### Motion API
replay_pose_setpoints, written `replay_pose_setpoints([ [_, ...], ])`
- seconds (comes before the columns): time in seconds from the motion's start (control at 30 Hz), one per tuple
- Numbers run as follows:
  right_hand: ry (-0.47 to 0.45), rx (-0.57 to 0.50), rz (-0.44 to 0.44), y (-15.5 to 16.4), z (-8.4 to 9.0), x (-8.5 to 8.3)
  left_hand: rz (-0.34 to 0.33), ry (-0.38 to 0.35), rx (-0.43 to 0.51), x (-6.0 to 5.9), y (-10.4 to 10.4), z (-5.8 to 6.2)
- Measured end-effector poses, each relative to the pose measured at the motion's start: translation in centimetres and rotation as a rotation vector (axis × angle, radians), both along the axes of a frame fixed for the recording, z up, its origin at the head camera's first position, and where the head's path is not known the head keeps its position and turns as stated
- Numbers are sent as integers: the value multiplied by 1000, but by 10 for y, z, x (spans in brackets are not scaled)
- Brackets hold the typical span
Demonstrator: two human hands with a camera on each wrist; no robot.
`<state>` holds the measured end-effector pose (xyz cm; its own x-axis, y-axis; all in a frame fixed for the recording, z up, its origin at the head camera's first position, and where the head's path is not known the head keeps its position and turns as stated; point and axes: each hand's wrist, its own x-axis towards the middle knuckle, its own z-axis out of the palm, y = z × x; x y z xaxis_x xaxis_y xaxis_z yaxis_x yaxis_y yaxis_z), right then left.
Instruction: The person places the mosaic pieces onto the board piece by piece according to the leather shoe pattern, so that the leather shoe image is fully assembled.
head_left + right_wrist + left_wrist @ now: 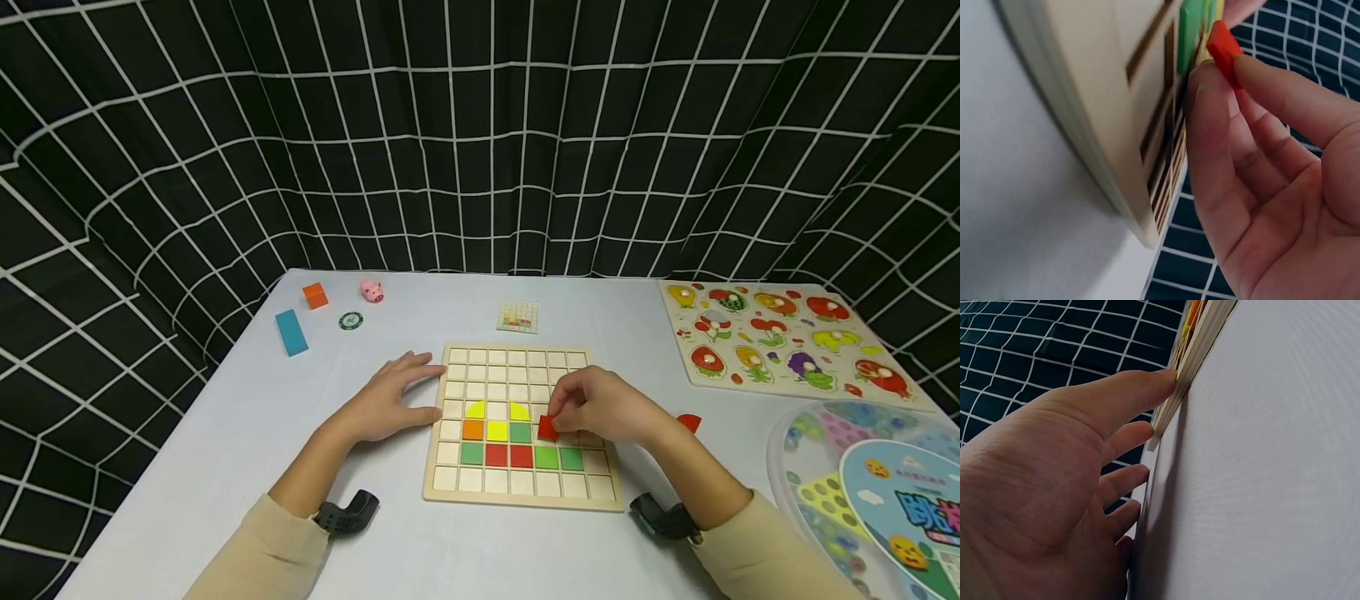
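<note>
A wooden grid board [525, 502] lies on the table with coloured tiles set in several of its cells. Among them are an orange tile [472, 430], a yellow tile [497, 431], red tiles [497, 455] and green tiles [572, 459]. My right hand [606, 406] pinches a red square tile [547, 428] between thumb and finger; in the right wrist view this tile [1225, 53] stands tilted near the board's surface. With fingers spread, my left hand [390, 400] touches the board's left edge; the left wrist view shows its thumb against the board's side [1188, 375].
A small pattern card [517, 317] lies beyond the board. Far left are a blue block [292, 332], orange cube [315, 295], pink pig [371, 290] and round chip [351, 321]. On the right are a red piece [689, 422], fruit puzzle [772, 333] and round game box [810, 500].
</note>
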<state>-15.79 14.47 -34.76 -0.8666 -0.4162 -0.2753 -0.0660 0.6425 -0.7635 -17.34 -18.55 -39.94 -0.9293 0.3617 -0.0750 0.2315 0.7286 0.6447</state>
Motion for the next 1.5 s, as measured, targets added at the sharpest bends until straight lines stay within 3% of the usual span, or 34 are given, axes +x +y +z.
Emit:
replay_pose_setpoints([
  [0.2, 100, 118, 13, -12, -1, 4, -1, -4, 3, 0, 1, -1],
  [0.77, 327, 312, 94, -21, -1, 13, 2, 5, 0, 1, 0, -2],
  [1.17, 326, 217, 111, -2, 9, 7, 4, 2, -3, 2, 0, 0],
  [1.5, 311, 125, 84, 34, 24, 0, -5, 2, 1, 2, -1, 1],
])
